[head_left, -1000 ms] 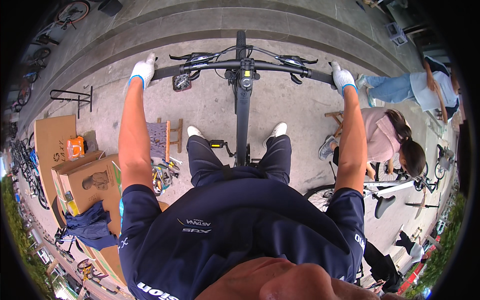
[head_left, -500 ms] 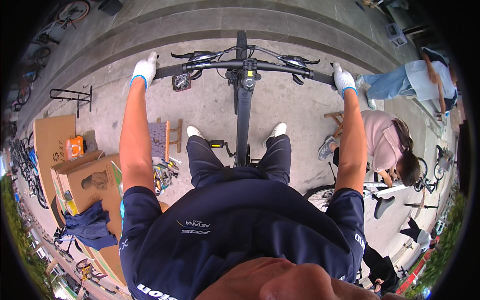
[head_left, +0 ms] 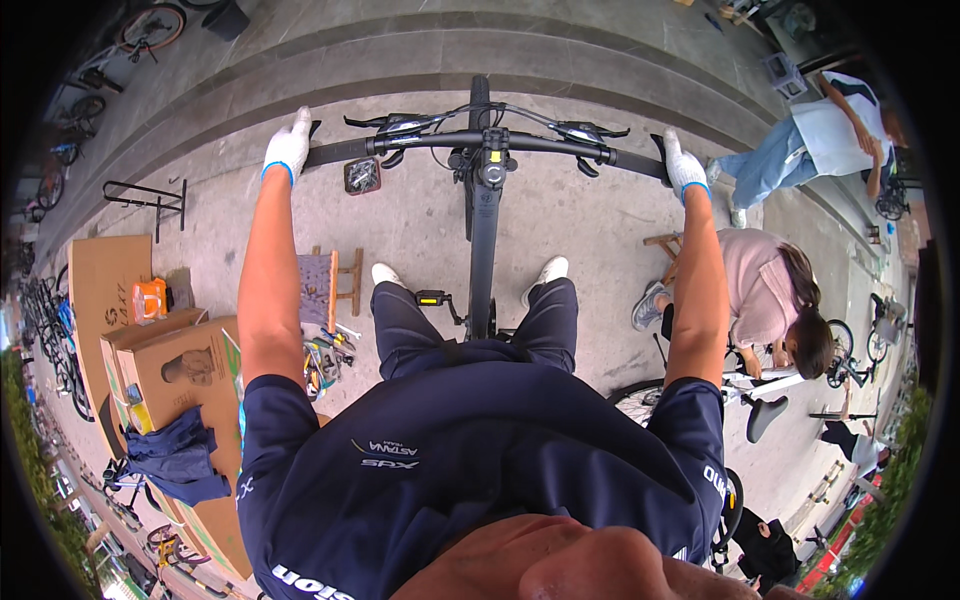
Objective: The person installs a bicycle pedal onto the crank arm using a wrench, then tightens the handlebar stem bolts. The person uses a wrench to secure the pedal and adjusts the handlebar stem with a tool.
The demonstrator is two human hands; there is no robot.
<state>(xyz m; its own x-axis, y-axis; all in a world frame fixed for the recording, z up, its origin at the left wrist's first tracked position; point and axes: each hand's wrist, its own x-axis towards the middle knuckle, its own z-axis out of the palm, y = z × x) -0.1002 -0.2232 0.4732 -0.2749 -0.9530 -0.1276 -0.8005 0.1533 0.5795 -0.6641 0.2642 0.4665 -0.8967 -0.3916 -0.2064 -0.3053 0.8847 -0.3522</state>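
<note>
A black bicycle stands between my legs, its handlebar (head_left: 438, 141) crossing in front of me and its front tyre (head_left: 481, 92) beyond. My left hand (head_left: 288, 146), in a white glove with a blue cuff, lies flat against the outer end of the left grip (head_left: 335, 151), fingers stretched forward. Likewise, my right hand (head_left: 683, 163) presses the outer end of the right grip (head_left: 637, 161) with straight fingers. Neither hand wraps round its grip; the palms are hidden. Brake levers (head_left: 590, 133) and cables sit near the stem (head_left: 494, 158).
A tray of small parts (head_left: 362, 175) lies beyond the left grip. Leftward are a low stool (head_left: 318, 285), tools (head_left: 328, 358) and cardboard boxes (head_left: 185, 365). At right, one person (head_left: 765, 285) bends over a white bicycle; another (head_left: 845, 130) stands farther off. Steps (head_left: 400, 55) rise ahead.
The handlebar sits slightly lower in view and tilts a little down at the right. My fingers look straighter, and more of the grips' flared ends shows. The standing person has shifted slightly.
</note>
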